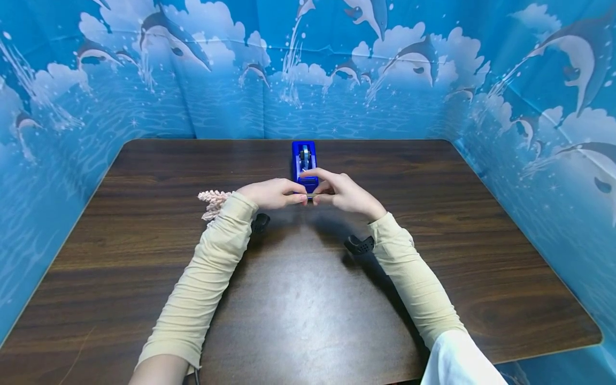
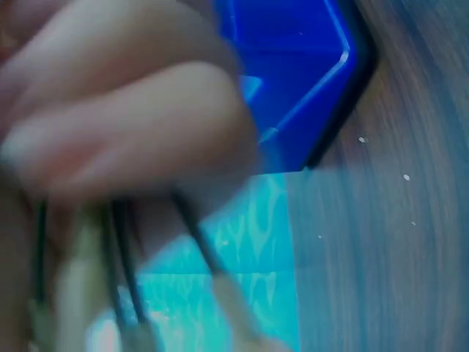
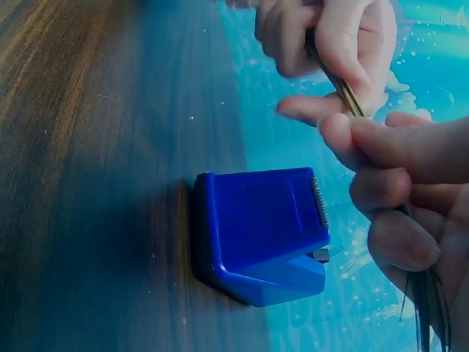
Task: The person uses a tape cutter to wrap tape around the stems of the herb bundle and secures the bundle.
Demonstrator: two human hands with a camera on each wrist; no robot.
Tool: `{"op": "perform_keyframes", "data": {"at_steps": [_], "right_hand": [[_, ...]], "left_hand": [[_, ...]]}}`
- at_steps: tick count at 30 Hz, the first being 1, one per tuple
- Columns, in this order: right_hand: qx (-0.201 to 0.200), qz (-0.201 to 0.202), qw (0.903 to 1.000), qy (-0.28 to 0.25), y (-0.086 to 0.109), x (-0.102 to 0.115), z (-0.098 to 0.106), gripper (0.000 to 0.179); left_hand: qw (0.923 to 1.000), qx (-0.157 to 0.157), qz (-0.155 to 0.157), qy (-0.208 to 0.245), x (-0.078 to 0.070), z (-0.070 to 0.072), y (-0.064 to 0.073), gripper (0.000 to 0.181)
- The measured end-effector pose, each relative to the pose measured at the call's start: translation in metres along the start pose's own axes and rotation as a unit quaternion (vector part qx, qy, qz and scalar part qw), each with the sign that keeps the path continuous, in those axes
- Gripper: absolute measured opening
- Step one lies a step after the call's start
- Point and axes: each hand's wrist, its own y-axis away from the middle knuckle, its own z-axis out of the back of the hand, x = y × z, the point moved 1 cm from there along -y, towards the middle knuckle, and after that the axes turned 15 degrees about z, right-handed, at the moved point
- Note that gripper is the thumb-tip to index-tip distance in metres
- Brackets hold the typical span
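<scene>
Pale sleeves point(image 1: 204, 278) over tabletop point(image 1: 308, 321). Left hand point(image 1: 274, 193) and right hand point(image 1: 345, 193) both pinching stems point(image 3: 349, 97), bundle spanning between them. Pink blossoms point(image 1: 213, 202) beside left wrist. Just beyond hands, blue tape dispenser point(image 3: 260, 213) on tabletop. Behind, dolphin curtain point(image 1: 308, 107).

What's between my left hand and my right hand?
A thin bundle of stems runs from the left hand to the right hand, as the right wrist view shows.

Blurred fingers point(image 2: 146, 125) hold thin dark stems point(image 2: 127, 260), partly hiding a blue object point(image 2: 293, 81).
</scene>
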Motion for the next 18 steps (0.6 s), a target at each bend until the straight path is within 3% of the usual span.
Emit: {"op": "perform_keyframes", "data": {"at_steps": [5,10,18], "right_hand": [[-0.046,-0.019,0.9985,-0.025,-0.0011,-0.0046,0.0017,0.041],[-0.056,-0.055,0.9931,-0.087,-0.0002,-0.0063,0.0051,0.022],[-0.046,-0.114,0.9913,-0.046,0.0005,-0.0047,0.0077,0.025]], "left_hand": [[0.9989,-0.046,0.008,0.001,-0.0019,-0.0020,-0.0053,0.024],[0.9990,-0.037,0.023,-0.012,-0.0003,-0.0045,-0.0076,0.026],[0.9982,-0.039,0.045,-0.006,-0.0010,-0.0027,-0.0070,0.029]]}}
